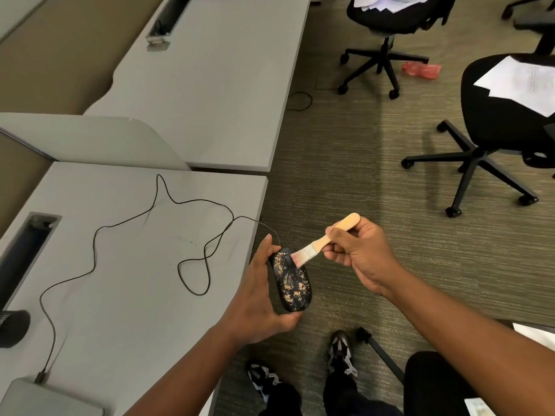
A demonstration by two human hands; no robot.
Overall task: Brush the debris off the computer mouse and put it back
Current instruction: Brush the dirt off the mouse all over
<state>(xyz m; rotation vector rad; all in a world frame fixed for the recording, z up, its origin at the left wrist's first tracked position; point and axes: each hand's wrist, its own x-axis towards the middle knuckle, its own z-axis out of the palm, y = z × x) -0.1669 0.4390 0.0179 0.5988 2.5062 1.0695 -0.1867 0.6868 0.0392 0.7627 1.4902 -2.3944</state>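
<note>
A black computer mouse (291, 283), speckled with tan debris, rests in my left hand (258, 298), held just past the desk's right edge over the carpet. My right hand (357, 253) grips the wooden handle of a small paintbrush (322, 241). Its pinkish bristles touch the front end of the mouse. The mouse's thin black cable (126, 223) loops across the grey desk (126, 280) to a plug at the lower left.
A dark cup-like object (13, 325) sits at the desk's left edge beside a cable slot (27, 250). Black office chairs (492, 130) with papers stand on the carpet to the right. My shoes (341, 352) are below the hands.
</note>
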